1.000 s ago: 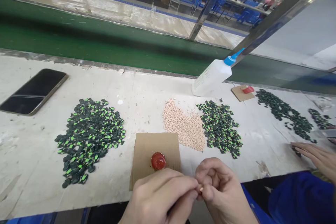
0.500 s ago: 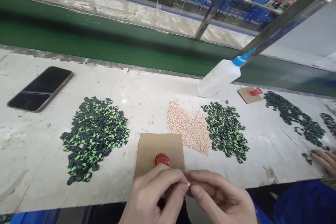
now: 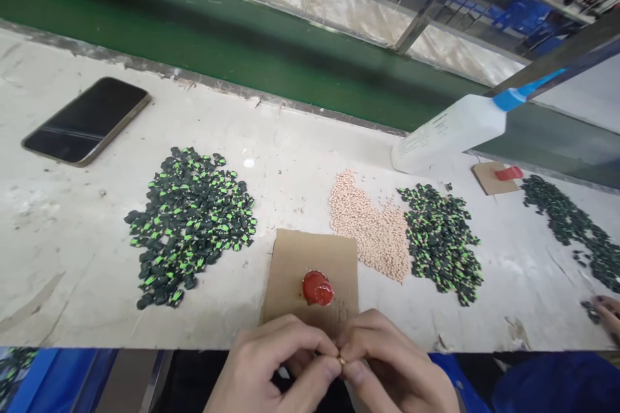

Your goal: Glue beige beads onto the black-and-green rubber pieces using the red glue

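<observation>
Fingertip to fingertip, my left hand [image 3: 283,368] and my right hand [image 3: 390,364] meet at the table's front edge. Between their pinched thumbs and forefingers is a tiny beige bead-like piece [image 3: 341,361]; anything else in the fingers is hidden. Just beyond them lies a cardboard square [image 3: 285,271] with a glossy red cap-like piece [image 3: 318,288] on it. To its right spreads a heap of similar beige pieces [image 3: 371,229], bordered by a pile of small dark green-marked parts [image 3: 443,242]. A larger pile of dark parts with bright green marks [image 3: 194,226] lies left.
A phone [image 3: 87,119] lies at the back left. A white bottle with a blue nozzle [image 3: 450,132] leans at the back right. Beyond it are another cardboard piece [image 3: 484,181], a red item [image 3: 508,173] and more dark parts [image 3: 566,219]. Another person's hand [image 3: 608,313] is at the right edge.
My right thumb and forefinger have closed onto the beige piece beside my left fingertips. Both hands sit lower, showing more of the red piece. The camera view has shifted and tilted.
</observation>
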`<state>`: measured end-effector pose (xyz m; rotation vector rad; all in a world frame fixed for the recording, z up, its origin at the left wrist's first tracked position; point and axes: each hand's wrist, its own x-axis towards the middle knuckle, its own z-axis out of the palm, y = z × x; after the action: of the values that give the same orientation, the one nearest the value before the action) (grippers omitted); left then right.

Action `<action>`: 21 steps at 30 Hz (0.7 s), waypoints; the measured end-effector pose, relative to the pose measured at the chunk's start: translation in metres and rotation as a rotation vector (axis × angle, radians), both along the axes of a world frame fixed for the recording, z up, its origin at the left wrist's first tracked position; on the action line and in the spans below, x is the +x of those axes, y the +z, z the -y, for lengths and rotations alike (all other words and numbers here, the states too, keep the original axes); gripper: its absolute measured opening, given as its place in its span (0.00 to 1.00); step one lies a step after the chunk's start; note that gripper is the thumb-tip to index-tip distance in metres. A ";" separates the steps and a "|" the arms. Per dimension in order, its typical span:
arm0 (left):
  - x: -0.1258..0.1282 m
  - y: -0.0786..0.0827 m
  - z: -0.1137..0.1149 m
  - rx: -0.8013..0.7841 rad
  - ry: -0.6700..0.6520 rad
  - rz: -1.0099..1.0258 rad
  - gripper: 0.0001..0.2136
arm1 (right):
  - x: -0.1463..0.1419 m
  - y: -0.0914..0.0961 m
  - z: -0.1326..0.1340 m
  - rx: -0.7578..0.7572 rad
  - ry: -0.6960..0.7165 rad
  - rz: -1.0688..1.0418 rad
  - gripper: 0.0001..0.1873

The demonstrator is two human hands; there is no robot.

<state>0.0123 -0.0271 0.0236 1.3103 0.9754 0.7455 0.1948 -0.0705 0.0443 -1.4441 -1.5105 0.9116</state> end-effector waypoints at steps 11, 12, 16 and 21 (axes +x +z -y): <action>-0.014 -0.020 0.004 0.064 0.256 -0.072 0.16 | -0.003 -0.030 -0.001 0.093 -0.158 0.358 0.11; -0.015 -0.020 0.004 0.053 0.272 -0.078 0.16 | -0.003 -0.030 -0.001 0.102 -0.152 0.370 0.11; -0.018 -0.015 0.001 0.032 0.301 -0.125 0.13 | -0.002 -0.029 -0.001 0.113 -0.157 0.396 0.11; -0.021 -0.011 -0.003 0.075 0.254 -0.143 0.12 | -0.004 -0.030 -0.001 0.109 -0.161 0.397 0.11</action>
<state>-0.0085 -0.0242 0.0130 1.3336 1.2553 0.8977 0.1911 -0.0693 0.0146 -1.7068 -1.6665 0.4547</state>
